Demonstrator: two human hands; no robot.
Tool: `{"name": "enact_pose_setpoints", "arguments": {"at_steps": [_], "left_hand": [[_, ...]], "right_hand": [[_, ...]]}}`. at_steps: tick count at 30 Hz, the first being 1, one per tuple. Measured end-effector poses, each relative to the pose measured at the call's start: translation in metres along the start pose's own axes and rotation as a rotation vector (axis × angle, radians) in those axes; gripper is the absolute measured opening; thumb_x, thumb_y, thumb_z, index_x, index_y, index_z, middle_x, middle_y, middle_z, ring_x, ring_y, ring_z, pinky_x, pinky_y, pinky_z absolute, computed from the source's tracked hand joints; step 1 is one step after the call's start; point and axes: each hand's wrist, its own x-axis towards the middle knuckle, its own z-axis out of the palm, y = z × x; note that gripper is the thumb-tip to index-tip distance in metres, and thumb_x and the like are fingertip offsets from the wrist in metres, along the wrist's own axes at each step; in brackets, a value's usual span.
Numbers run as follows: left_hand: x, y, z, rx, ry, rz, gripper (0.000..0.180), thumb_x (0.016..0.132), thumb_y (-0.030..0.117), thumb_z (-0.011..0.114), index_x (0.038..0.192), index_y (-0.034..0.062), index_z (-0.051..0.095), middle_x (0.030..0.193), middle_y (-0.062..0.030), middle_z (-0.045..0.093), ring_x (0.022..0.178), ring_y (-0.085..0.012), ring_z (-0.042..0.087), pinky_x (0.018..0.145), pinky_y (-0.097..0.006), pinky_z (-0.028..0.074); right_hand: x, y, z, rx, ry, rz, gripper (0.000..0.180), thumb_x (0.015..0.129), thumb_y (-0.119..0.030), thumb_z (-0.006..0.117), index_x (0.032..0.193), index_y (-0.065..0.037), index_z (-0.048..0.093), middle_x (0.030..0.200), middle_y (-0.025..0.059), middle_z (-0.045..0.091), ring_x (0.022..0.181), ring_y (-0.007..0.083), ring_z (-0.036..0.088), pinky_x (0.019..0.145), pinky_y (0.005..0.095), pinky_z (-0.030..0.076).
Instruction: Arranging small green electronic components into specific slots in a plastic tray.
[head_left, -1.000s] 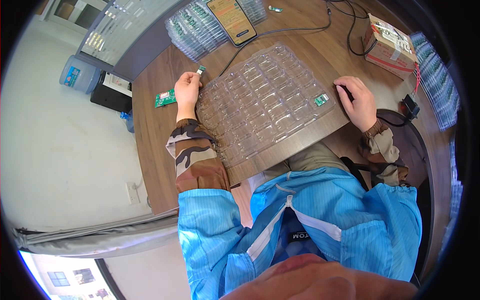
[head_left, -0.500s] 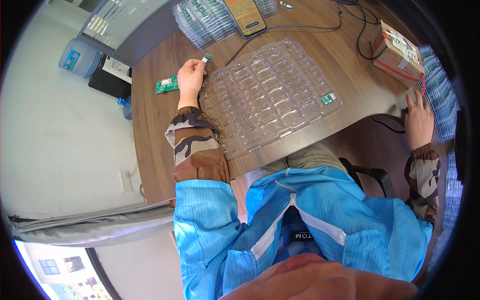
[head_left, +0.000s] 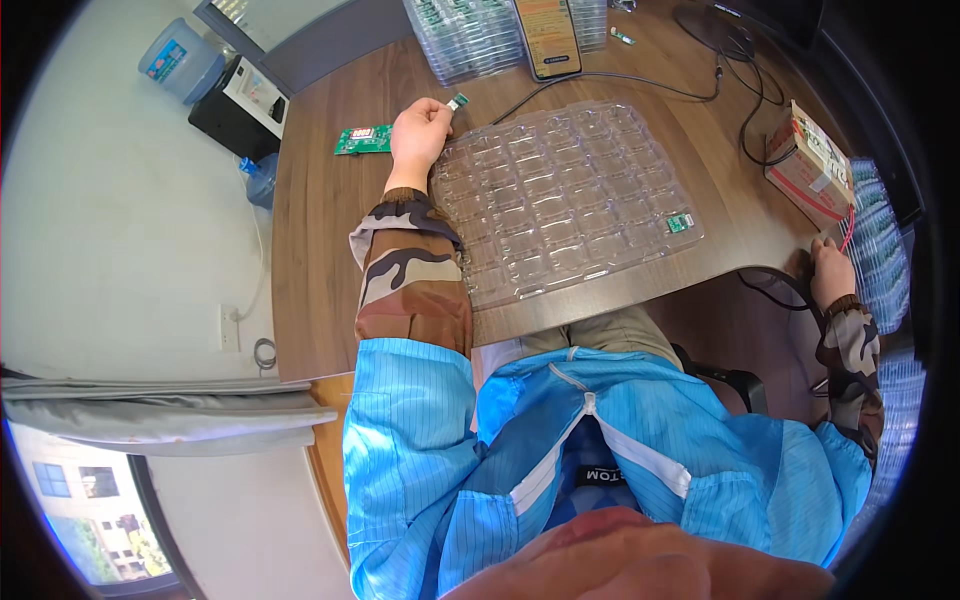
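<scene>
One small green circuit board [head_left: 457,102] pinched in the fingers of the left hand [head_left: 418,132], just past the far left corner of one clear compartment tray [head_left: 560,195] on the bench [head_left: 320,230]. One more small board [head_left: 681,222] in a tray pocket near the right edge, one larger green board [head_left: 363,139] left of the hand. Right hand [head_left: 830,270] down beside one cardboard box [head_left: 808,165], grip impossible to tell.

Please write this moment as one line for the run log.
left hand: holds small green board at clear tray corner | right hand: beside table edge, near cardboard box | tray: one green board inside
</scene>
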Motion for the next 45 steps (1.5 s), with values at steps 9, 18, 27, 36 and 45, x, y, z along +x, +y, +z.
{"name": "enact_pose_setpoints", "arguments": {"at_steps": [9,18,27,36,45], "left_hand": [[-0.002,0.000,-0.007,0.045,0.033,-0.023,0.019,0.071,0.026,0.053,0.075,0.0093,0.061,0.064,-0.0022,0.061,0.062,-0.0166,0.058,0.060,-0.029,0.044],[0.002,0.001,0.006,0.001,0.043,-0.018,0.019,0.069,0.027,0.053,0.075,0.0103,0.061,0.065,-0.0042,0.061,0.065,-0.0210,0.058,0.060,-0.032,0.044],[0.002,-0.002,0.002,0.056,0.064,-0.031,0.021,0.069,0.028,0.053,0.076,0.0096,0.061,0.079,-0.0109,0.060,0.077,-0.0280,0.057,0.068,-0.036,0.044],[0.003,-0.009,0.009,0.036,0.070,-0.021,0.022,0.070,0.031,0.053,0.076,0.0113,0.062,0.074,-0.0098,0.061,0.075,-0.0279,0.057,0.067,-0.036,0.045],[0.012,-0.013,0.002,0.039,0.020,0.042,0.022,0.072,0.029,0.055,0.078,0.0078,0.061,0.065,-0.0042,0.062,0.065,-0.0167,0.059,0.062,-0.028,0.044]], "right_hand": [[0.028,-0.091,-0.152,0.432,0.232,-0.487,0.008,0.070,-0.011,0.053,0.071,-0.003,0.054,0.070,0.0137,0.055,0.072,0.0295,0.055,0.061,0.0385,0.043],[0.178,-0.320,-0.188,0.879,0.404,-0.927,0.018,0.073,-0.014,0.055,0.087,-0.004,0.058,0.077,0.0106,0.061,0.072,0.0251,0.059,0.066,0.0312,0.047],[0.204,-0.379,-0.190,0.760,0.444,-0.808,0.016,0.066,-0.011,0.056,0.079,-0.004,0.063,0.076,0.0140,0.061,0.072,0.0279,0.059,0.068,0.0339,0.047],[0.205,-0.322,-0.185,0.757,0.390,-0.816,0.014,0.069,-0.014,0.056,0.079,-0.007,0.063,0.073,0.0104,0.062,0.069,0.0237,0.059,0.065,0.0320,0.047],[0.201,-0.145,-0.097,0.875,0.001,-0.396,0.010,0.075,-0.012,0.057,0.080,-0.003,0.059,0.064,0.0004,0.056,0.058,0.0063,0.052,0.053,0.0202,0.043]]}}
